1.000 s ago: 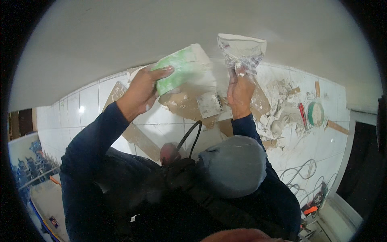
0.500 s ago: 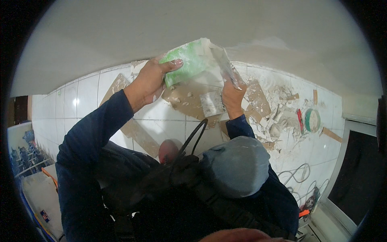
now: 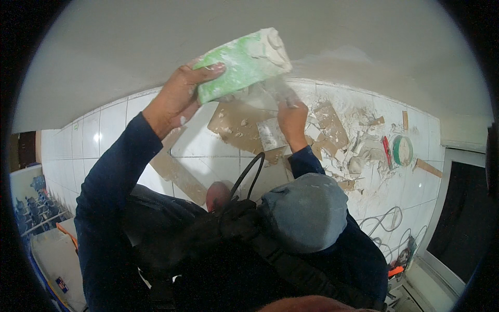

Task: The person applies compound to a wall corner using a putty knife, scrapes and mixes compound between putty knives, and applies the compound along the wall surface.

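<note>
My left hand (image 3: pixel 179 96) grips a flat, green rectangular board (image 3: pixel 226 73) by its left end, thumb on top. White plaster (image 3: pixel 273 49) is heaped and smeared over the board's right end, which tilts up in front of the wall. Closed around a scraper (image 3: pixel 280 92), my right hand (image 3: pixel 293 120) is just below and right of the board. The scraper's blade is smeared by motion, and I cannot tell whether it touches the board. Beneath the hands, a brown sheet (image 3: pixel 236 125) with plaster lumps and a whitish square plate (image 3: pixel 272 133) lie on the tiled floor.
The grey wall (image 3: pixel 156 47) rises ahead. Plaster crumbs and cardboard scraps (image 3: pixel 332 127) litter the floor to the right, near a red-handled tool (image 3: pixel 386 151) and a green-rimmed round container (image 3: pixel 403 151). Cables (image 3: pixel 384 221) lie by the door frame (image 3: pixel 442 208). A bin-like box (image 3: pixel 54 260) stands at left.
The plaster-covered board has moved up and left with my left hand, its right end now in plain view. My right hand has shifted slightly left and down, the scraper coming away from the board's right edge.
</note>
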The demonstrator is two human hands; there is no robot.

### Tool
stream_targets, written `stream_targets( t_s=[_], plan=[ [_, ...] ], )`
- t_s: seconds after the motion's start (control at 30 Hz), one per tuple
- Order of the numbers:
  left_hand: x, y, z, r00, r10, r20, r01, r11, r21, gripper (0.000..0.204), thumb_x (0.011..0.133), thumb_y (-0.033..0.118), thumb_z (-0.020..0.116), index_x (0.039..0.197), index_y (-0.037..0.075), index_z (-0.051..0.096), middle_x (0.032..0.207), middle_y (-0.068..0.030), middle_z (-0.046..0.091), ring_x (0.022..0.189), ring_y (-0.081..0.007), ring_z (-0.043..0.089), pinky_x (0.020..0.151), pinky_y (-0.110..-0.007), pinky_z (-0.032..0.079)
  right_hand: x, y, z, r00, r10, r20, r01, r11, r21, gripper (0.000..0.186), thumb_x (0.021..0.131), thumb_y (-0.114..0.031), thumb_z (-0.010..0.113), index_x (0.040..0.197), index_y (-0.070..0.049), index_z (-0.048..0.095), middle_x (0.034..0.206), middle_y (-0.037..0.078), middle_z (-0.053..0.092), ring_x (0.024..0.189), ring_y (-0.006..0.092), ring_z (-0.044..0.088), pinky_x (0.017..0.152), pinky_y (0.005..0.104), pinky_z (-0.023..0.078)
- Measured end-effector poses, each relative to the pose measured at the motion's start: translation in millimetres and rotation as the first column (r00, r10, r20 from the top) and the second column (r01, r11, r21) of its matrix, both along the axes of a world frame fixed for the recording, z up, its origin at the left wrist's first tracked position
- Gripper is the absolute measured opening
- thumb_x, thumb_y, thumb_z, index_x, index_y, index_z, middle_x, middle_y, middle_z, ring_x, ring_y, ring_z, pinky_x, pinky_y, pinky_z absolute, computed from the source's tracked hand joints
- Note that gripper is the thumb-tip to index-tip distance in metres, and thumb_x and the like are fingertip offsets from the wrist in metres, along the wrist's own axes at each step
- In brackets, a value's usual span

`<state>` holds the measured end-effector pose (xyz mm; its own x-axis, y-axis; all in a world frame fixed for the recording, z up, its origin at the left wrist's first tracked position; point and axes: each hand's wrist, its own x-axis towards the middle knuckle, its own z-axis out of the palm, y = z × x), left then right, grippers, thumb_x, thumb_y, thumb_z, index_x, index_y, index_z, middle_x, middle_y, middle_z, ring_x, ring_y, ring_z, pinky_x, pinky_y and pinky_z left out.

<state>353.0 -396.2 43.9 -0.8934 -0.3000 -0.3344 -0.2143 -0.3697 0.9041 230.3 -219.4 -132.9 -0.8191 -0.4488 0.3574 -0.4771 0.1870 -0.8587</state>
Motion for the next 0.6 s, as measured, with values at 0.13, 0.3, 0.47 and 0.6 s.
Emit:
stream_targets(
  t_s=[0.13, 0.3, 0.47, 0.6],
  plan=[
    [9, -11, -11, 0.99, 0.12, 0.078, -0.121, 0.993, 0.008, 0.036, 0.086, 0.016, 0.055, 0.111, -0.008, 0.046, 0.102, -0.0178, 0.057, 0.089, -0.0197, 0.062, 0.076, -0.028, 0.055, -15, 12, 34, 0.588, 0.351, 0.729, 0.317, 0.729, -0.606, 0.015, 0.086, -0.001, 0.051, 0.1, 0.001, 0.055, 0.096, 0.007, 0.059, 0.089, 0.0179, 0.06, 0.074, 0.0288, 0.052],
    [10, 2, -22, 0.981, 0.141, 0.137, -0.143, 0.99, 0.006, 0.034, 0.087, 0.014, 0.054, 0.112, -0.007, 0.046, 0.104, -0.0168, 0.057, 0.094, -0.0205, 0.061, 0.079, -0.03, 0.055, -17, 12, 43, 0.649, 0.391, 0.653, 0.294, 0.662, -0.689, 0.018, 0.085, -0.004, 0.055, 0.102, 0.001, 0.055, 0.097, 0.008, 0.059, 0.088, 0.0179, 0.06, 0.076, 0.0301, 0.052],
    [2, 19, -27, 0.988, 0.096, 0.121, -0.093, 0.995, -0.033, 0.034, 0.086, 0.014, 0.056, 0.111, -0.006, 0.047, 0.103, -0.0165, 0.057, 0.092, -0.021, 0.061, 0.078, -0.029, 0.055, -3, 12, 32, 0.815, 0.152, 0.56, 0.118, 0.902, -0.415, 0.014, 0.084, -0.009, 0.059, 0.092, 0.003, 0.061, 0.084, 0.006, 0.063, 0.08, 0.0135, 0.059, 0.07, 0.0248, 0.047],
    [0, 22, -23, 0.973, 0.098, 0.207, -0.097, 0.995, -0.016, 0.033, 0.085, 0.013, 0.057, 0.11, -0.007, 0.047, 0.103, -0.0162, 0.057, 0.094, -0.0219, 0.061, 0.075, -0.03, 0.056, 5, 14, 20, 0.937, -0.003, 0.35, 0.072, 0.98, -0.184, 0.019, 0.083, -0.014, 0.061, 0.089, 0.004, 0.063, 0.081, 0.008, 0.065, 0.075, 0.0118, 0.058, 0.067, 0.0246, 0.044]
  ],
)
